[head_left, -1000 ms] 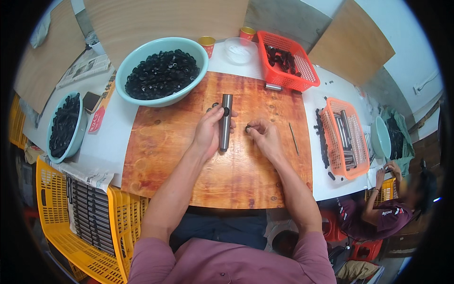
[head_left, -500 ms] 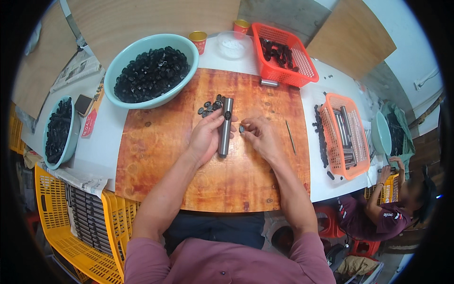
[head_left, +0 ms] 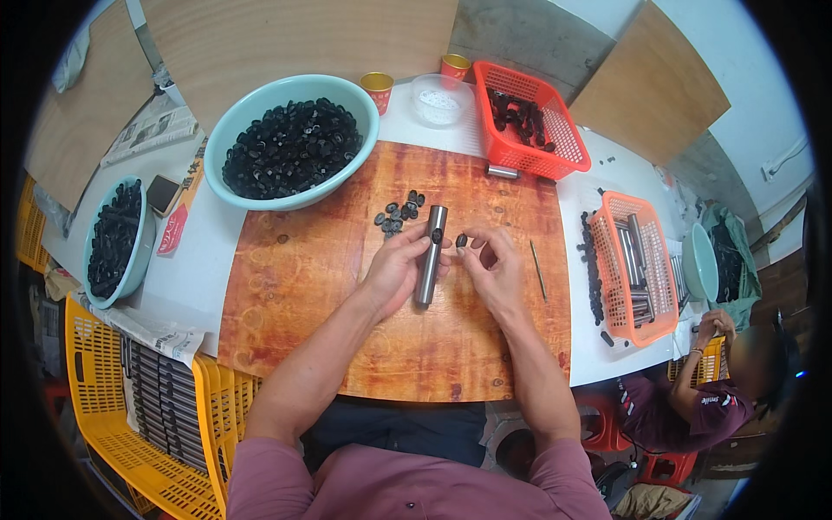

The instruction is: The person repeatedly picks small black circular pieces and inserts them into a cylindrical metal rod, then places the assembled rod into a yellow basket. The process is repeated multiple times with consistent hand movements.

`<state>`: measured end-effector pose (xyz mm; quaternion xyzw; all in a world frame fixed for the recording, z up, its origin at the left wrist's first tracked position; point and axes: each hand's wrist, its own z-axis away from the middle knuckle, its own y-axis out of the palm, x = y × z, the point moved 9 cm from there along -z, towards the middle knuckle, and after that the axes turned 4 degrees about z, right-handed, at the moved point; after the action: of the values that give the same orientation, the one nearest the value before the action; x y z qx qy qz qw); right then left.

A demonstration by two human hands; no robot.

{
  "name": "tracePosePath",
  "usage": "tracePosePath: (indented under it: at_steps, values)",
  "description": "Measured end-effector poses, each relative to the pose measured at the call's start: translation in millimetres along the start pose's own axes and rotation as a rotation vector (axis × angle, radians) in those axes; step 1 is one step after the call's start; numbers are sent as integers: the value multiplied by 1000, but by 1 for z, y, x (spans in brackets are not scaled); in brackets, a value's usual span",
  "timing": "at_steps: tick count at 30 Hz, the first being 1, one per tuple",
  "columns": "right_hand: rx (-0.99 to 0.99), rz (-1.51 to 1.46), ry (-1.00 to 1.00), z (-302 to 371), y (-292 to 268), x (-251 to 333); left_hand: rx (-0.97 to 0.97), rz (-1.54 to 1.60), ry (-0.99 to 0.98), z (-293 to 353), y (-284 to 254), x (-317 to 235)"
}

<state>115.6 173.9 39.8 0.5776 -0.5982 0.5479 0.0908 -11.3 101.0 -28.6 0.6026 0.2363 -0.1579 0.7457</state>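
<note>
Head view: my left hand grips a metal tube, thumb on the near face, fingers showing past its right side. Tube slants over the brown wooden board, far end leaning slightly right; a dark oval spot sits near that end, opening or fitted piece, cannot tell which. My right hand pinches a black oval piece at the fingertips, just right of the tube and apart from it, about level with the spot. The tube thus lies between my hands. Loose black ovals lie clustered beyond my left hand; a thin rod lies right of my right hand.
</note>
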Motion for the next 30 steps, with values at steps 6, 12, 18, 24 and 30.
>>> tracePosePath:
  at_steps: [6,12,18,24,30]
  values:
    - [-5,-58,-113,7,4,24,32,32,-22,1,6,8]
    - [-106,-36,-95,5,-7,5,71,84,-39,2,8,9]
    - [-67,14,-99,5,-4,5,50,67,-13,0,5,7]
    - [14,173,-106,4,5,-2,24,34,-2,-1,2,8]
    - [93,198,-39,6,13,-10,-15,31,5,-1,-2,8]
